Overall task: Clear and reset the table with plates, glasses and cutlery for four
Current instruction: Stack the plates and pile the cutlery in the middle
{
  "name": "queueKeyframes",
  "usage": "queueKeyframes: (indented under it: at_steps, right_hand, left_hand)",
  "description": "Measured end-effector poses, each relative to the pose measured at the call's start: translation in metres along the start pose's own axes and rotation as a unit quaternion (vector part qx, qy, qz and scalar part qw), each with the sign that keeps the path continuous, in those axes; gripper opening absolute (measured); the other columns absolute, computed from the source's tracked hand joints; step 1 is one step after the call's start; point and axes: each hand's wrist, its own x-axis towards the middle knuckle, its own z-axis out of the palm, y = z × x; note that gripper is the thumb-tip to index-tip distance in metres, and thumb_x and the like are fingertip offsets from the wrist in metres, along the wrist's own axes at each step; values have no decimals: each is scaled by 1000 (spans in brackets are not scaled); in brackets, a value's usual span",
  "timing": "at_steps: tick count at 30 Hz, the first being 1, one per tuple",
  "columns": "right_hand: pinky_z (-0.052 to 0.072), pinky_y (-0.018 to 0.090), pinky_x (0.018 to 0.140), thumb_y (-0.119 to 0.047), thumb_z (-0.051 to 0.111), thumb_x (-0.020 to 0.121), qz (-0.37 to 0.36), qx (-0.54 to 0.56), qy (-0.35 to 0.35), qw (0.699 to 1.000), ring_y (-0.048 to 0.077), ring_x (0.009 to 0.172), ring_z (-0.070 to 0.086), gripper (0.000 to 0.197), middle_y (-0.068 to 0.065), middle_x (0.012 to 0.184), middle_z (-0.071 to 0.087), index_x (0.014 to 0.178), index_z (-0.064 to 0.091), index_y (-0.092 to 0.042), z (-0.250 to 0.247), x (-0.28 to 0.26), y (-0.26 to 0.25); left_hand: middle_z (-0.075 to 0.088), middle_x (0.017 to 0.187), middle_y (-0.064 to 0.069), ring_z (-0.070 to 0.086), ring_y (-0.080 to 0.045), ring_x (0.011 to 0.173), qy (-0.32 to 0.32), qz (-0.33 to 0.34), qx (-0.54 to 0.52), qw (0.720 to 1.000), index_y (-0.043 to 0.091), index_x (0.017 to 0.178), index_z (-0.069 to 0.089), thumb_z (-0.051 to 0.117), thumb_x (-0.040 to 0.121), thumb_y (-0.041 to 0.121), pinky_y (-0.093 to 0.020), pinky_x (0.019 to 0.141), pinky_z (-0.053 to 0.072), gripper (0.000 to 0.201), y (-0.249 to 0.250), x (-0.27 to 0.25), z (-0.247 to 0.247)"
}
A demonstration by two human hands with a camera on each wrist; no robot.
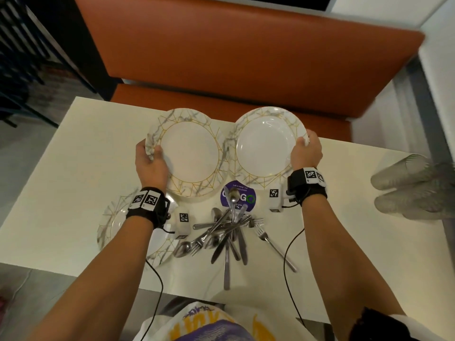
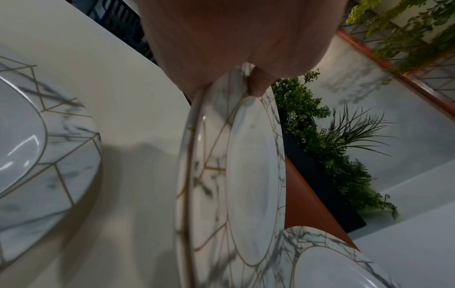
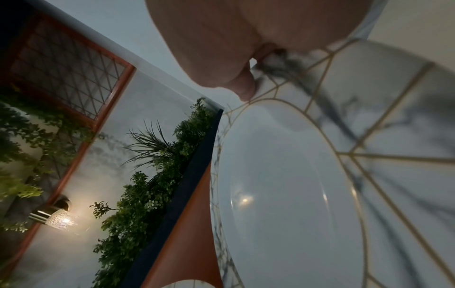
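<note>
The reset looks early on. The left hand grips the left rim of 1 marble-patterned plate, thumb on top and fingers curled under, and the right hand grips the right rim of a second plate the same way. Both plates sit over the far half of the table, side by side with their inner rims touching or overlapping; I cannot tell whether they rest on the surface or hang just above it. The left wrist view shows the left plate tilted, its held edge raised. A third plate lies flat at the near left, partly under the left forearm; a fourth is not visible.

Still to do, by my reading: seat these 2 plates, place the rest, then deal out cutlery and glasses. The cutlery pile lies heaped at near centre, its long handles mostly running near to far, 1 fork slanting off to the near right. The tumblers lie on their sides at the right edge, mouths pointing left.
</note>
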Motion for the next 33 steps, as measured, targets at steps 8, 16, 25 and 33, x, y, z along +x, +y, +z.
queueKeyframes:
  at_steps: [8, 16, 25, 33]
  right_hand:
    - [44, 22, 85, -12, 44, 104, -22, 61, 75, 995, 24, 116, 62, 34, 7, 128, 67, 133, 60, -18, -12, -13, -1]
    - [40, 19, 92, -12, 44, 104, -9, 50, 21, 998, 25, 127, 56, 38, 8, 138, 61, 139, 57, -14, 6, -28, 0]
    - [45, 33, 92, -20, 38, 107, 23, 22, -167, 985, 33, 122, 58, 43, 13, 142, 55, 150, 40, -25, 46, -75, 10]
    - [44, 38, 103, -21, 36, 109, -28, -43, -206, 977, 33, 134, 49, 44, 14, 149, 48, 153, 37, -20, 79, -110, -2]
  left_hand:
    - [69, 117, -4, 64, -23, 114, 5, -6, 3, 1000, 18, 125, 60, 55, 99, 24, -49, 105, 52, 27, -5, -11, -4]
    - [69, 111, 2, 65, -18, 108, -4, -48, -49, 998, 22, 117, 63, 55, 101, 20, -46, 103, 54, 18, -4, -21, 3]
    - [68, 91, 3, 62, -14, 85, -7, -148, -156, 977, 18, 104, 63, 54, 99, 6, -32, 83, 52, 15, -1, -26, 6]
    - [56, 102, 0, 52, -19, 94, -6, -193, -157, 968, 23, 113, 49, 52, 103, 21, -37, 85, 39, 11, -3, -21, -7]
